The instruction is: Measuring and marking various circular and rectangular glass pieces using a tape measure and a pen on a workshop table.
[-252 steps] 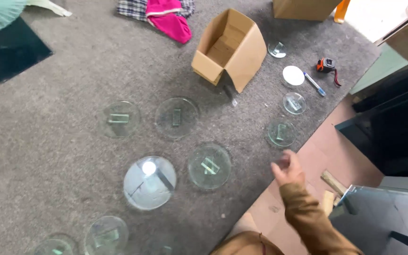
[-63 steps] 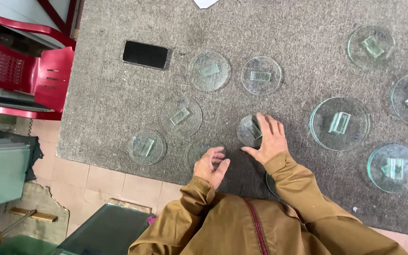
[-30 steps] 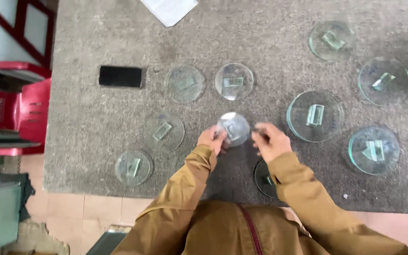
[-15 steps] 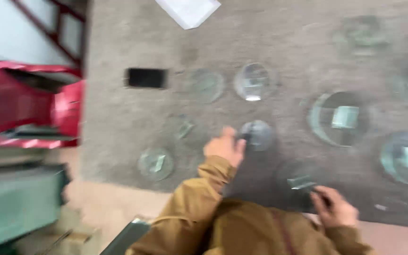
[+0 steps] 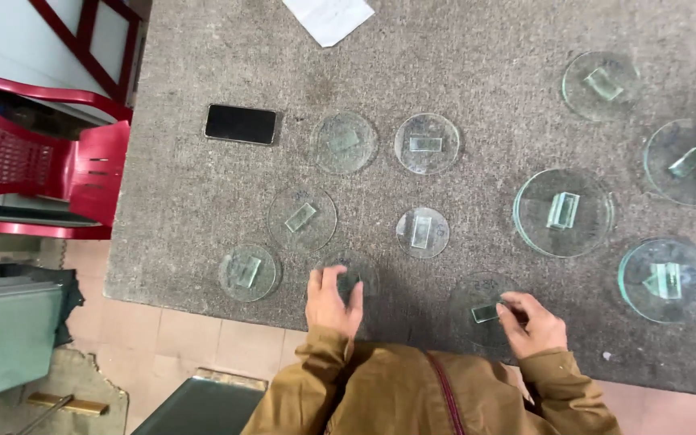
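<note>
The person leans over a grey, rough-topped counter [image 5: 203, 209] scattered with round clear glass discs, most bearing a small rectangular glass block at the centre. The left hand [image 5: 333, 300] lies on the near edge of the counter, fingers curled down over a glass disc [image 5: 352, 270] that sits partly under them; the grip is loosely closed on the disc's near rim, though whether it truly pinches or only rests there cannot be told. The right hand [image 5: 529, 322] is further along the near edge, thumb and forefinger closed together on a small glass block [image 5: 486, 312], which lies on another disc [image 5: 477, 302] that is faint against the dark surface. Between and just beyond the two hands sits a smaller disc [image 5: 423, 232] with its upright block. Further off to the left are three more discs [image 5: 249, 272], [image 5: 302, 217] and [image 5: 345, 142], and a black phone [image 5: 241, 124] lying flat, screen dark. To the right lie larger discs [image 5: 563, 212], [image 5: 664, 279]. A white sheet of paper [image 5: 328, 16] shows at the far edge. A red plastic chair [image 5: 50, 153] stands beside the counter on the left.
</note>
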